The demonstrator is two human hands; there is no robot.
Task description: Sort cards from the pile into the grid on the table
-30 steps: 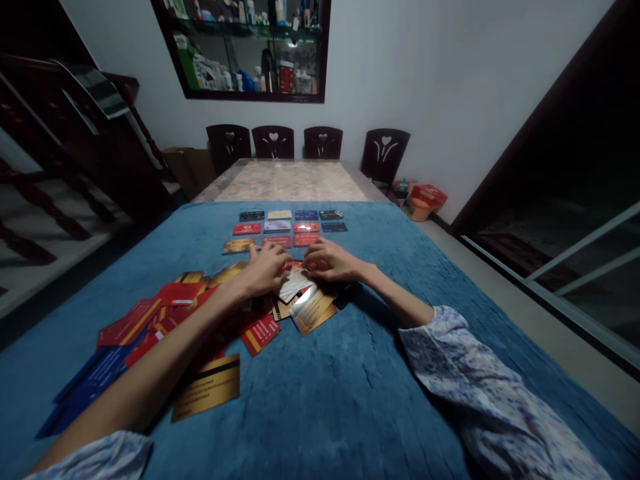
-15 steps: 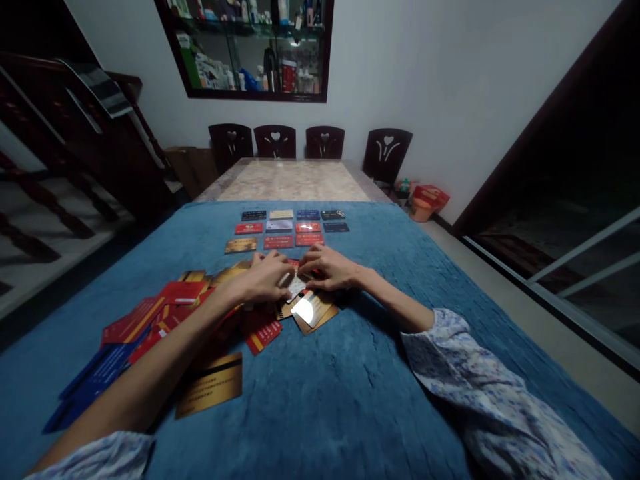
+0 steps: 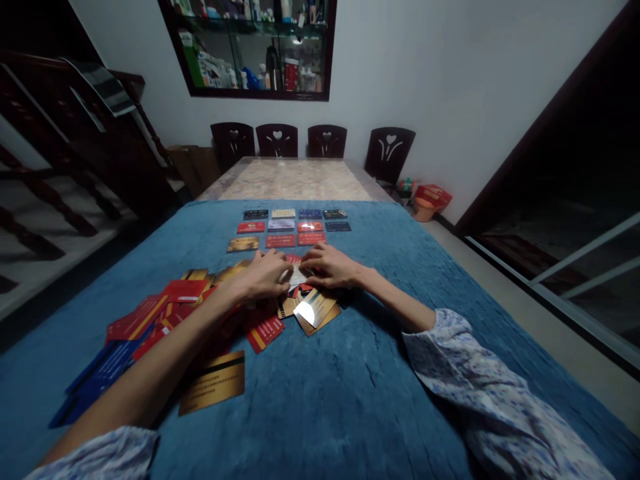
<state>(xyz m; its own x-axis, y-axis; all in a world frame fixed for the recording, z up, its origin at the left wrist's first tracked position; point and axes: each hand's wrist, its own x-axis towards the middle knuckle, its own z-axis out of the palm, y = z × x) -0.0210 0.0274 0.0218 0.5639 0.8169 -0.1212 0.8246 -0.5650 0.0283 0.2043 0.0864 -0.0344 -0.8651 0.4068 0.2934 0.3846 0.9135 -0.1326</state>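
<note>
My left hand (image 3: 267, 275) and my right hand (image 3: 330, 267) meet over a heap of plastic cards, fingers curled in. Between their fingertips lies a whitish card (image 3: 297, 276), with fingers of both hands closed at its edges. Part of a red card shows just behind it. Below my right hand a shiny gold card (image 3: 317, 305) rests on another gold one. A red card (image 3: 265, 331) lies under my left wrist, and a separate gold card (image 3: 215, 383) lies nearer to me. My left forearm hides part of the heap.
Rows of cards lie beyond my hands, including a gold card (image 3: 243, 245), a red card (image 3: 281, 241) and a dark blue card (image 3: 339, 227). Red cards (image 3: 140, 317) and blue cards (image 3: 103, 367) spread at left on the blue cloth (image 3: 350, 407). Chairs (image 3: 277, 141) stand behind the table.
My fingertips have shifted slightly around the whitish card, and the right hand's fingers have spread a little over it. The view has moved slightly; the laid-out rows look the same.
</note>
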